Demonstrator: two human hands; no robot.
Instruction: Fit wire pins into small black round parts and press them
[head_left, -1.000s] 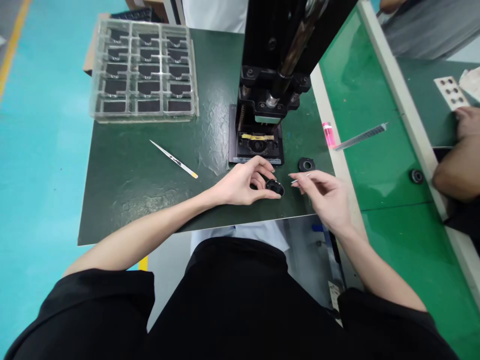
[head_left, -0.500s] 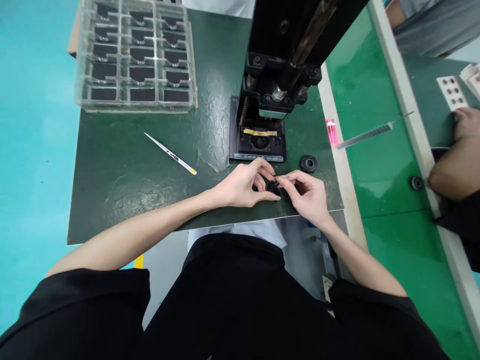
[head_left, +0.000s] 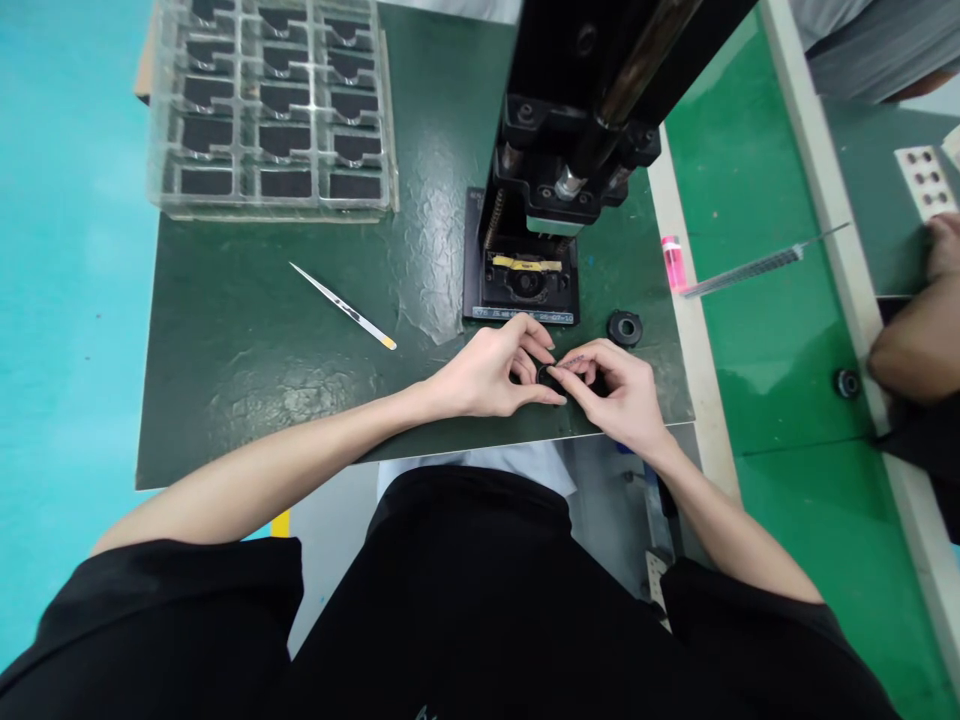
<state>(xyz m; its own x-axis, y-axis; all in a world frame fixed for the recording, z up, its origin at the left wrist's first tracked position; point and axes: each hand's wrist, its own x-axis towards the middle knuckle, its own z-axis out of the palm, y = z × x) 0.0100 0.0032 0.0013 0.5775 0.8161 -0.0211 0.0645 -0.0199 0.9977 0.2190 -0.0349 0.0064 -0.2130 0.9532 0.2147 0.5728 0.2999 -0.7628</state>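
Near the front edge of the dark green table, my left hand (head_left: pixel 499 372) curls its thumb and fingers around a small round black part (head_left: pixel 544 376). My right hand (head_left: pixel 619 392) is closed in a pinch over the right side of that part, thumb and forefinger touching it. Anything tiny between those right fingertips is hidden. Just beyond both hands stands a black bench press (head_left: pixel 551 195) with a yellow strip on its base. A black ring-shaped part (head_left: pixel 624 327) lies right of the press, close behind my right hand.
White tweezers (head_left: pixel 345 306) with a yellow end lie to the left. A clear compartment tray (head_left: pixel 277 212) holding black pieces is at the back left. At right are a pink cylinder (head_left: pixel 673 263), a thin grey ridged stick (head_left: pixel 742 273), another black ring (head_left: pixel 847 382) and another person's arm (head_left: pixel 915 345).
My right thumb and fingers have moved slightly left and down, now covering more of the round black part. My left hand keeps its grip. The whole view has shifted a little.
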